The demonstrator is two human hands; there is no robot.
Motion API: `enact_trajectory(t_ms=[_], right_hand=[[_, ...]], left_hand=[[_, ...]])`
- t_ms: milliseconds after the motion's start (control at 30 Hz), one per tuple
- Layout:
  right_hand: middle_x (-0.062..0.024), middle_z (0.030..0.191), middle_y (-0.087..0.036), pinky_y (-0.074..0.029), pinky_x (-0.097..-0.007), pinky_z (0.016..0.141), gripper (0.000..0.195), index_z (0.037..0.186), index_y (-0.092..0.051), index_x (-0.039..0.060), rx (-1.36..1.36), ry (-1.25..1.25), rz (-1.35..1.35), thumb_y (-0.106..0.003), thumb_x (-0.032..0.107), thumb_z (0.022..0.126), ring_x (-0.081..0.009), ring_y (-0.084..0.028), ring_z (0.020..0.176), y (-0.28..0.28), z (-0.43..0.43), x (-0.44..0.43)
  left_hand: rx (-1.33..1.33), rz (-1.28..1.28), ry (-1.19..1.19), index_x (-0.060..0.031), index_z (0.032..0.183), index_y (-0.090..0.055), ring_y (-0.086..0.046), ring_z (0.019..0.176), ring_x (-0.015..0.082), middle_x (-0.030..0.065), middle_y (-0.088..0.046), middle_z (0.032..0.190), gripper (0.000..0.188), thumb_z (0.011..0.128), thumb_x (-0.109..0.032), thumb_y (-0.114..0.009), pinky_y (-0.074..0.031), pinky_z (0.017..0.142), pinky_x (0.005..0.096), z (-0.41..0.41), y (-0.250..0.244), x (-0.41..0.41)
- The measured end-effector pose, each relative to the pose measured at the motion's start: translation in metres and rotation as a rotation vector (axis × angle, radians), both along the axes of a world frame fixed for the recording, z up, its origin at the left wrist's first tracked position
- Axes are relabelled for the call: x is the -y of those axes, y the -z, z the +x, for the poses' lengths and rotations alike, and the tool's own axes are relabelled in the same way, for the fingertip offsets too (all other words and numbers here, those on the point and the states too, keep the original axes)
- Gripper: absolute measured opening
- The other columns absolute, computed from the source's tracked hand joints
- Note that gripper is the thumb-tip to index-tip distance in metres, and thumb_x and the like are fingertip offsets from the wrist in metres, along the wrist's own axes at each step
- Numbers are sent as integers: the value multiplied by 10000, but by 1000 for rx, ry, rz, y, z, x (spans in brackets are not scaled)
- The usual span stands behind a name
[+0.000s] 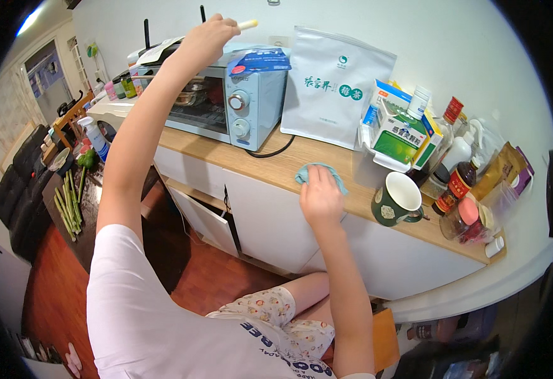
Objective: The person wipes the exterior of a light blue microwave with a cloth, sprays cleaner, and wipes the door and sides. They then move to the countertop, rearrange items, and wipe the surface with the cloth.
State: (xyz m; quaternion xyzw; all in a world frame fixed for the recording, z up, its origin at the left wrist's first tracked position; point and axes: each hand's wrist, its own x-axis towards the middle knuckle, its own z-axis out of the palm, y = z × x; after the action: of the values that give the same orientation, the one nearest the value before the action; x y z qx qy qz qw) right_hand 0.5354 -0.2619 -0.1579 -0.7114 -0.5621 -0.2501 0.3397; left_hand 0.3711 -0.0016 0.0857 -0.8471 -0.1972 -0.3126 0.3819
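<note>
My right hand (pixel 322 199) presses a light green cloth (pixel 336 179) onto the wooden top of a white cabinet (pixel 276 163). Raised over a pale blue toaster oven (pixel 257 102), my left hand (pixel 211 40) holds a small whitish stick-like object with a yellow tip (pixel 248 24); what it is I cannot tell. A blue packet (pixel 259 61) lies on the oven. Right of the oven a large white pouch (pixel 335 90) leans against the wall. A dark green mug (pixel 396 199) stands to the right of the cloth.
Medicine boxes (pixel 396 137) fill a clear bin beside the pouch. Several bottles, one a dark sauce bottle (pixel 457 187), and bags crowd the right end. A black cord (pixel 276 152) lies by the oven. Below, one cabinet door (pixel 205 222) hangs ajar. Green stalks (pixel 68 203) lie on a dark table at left.
</note>
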Motion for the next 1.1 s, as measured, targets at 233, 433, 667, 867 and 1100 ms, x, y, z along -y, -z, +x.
enact_trajectory(t_ms=[233, 433, 667, 867, 1100], right_hand=[[-141, 1039, -594, -493, -404, 910, 235, 999, -555, 15, -6, -27, -10, -624, 72, 782, -314, -581, 1046, 1, 8, 3], [-155, 1012, -599, -488, -418, 915, 221, 986, -562, 1, -15, -47, 22, -619, 65, 782, -330, -580, 1047, 3, 6, 2], [-162, 1062, -607, -481, -423, 927, 262, 1034, -570, -5, -47, -54, 10, -625, 70, 790, -335, -577, 1075, -1, 7, 6], [-188, 1089, -620, -472, -416, 962, 281, 1065, -565, -31, -51, -71, -50, -618, 74, 810, -351, -571, 1121, -3, 8, 7], [-208, 1147, -628, -478, -425, 963, 263, 1070, -563, -42, -16, -84, -8, -599, 61, 830, -372, -580, 1126, 3, 13, 7]], left_hand=[[-168, -477, -274, -35, 1102, -678, -603, 1085, 328, 211, -670, 1079, 291, 848, -27, -536, -493, 920, 427, 40, -4, -26], [54, -70, 174, -41, 1161, -636, -604, 1096, 345, 185, -650, 1149, 386, 835, 75, -464, -492, 923, 447, 72, -52, -28], [-177, -216, 156, -192, 1448, -413, -559, 1201, 331, 157, -568, 1325, 715, 816, -398, -679, -447, 1024, 444, 183, -41, 47], [-159, -517, 168, -190, 1381, -478, -660, 1015, 315, 143, -650, 1182, 677, 771, -331, -735, -526, 891, 400, 200, -25, 30], [-68, -1013, 424, -37, 1189, -631, -649, 974, 317, 182, -668, 1089, 451, 777, -203, -706, -529, 829, 415, 193, -31, 26]])
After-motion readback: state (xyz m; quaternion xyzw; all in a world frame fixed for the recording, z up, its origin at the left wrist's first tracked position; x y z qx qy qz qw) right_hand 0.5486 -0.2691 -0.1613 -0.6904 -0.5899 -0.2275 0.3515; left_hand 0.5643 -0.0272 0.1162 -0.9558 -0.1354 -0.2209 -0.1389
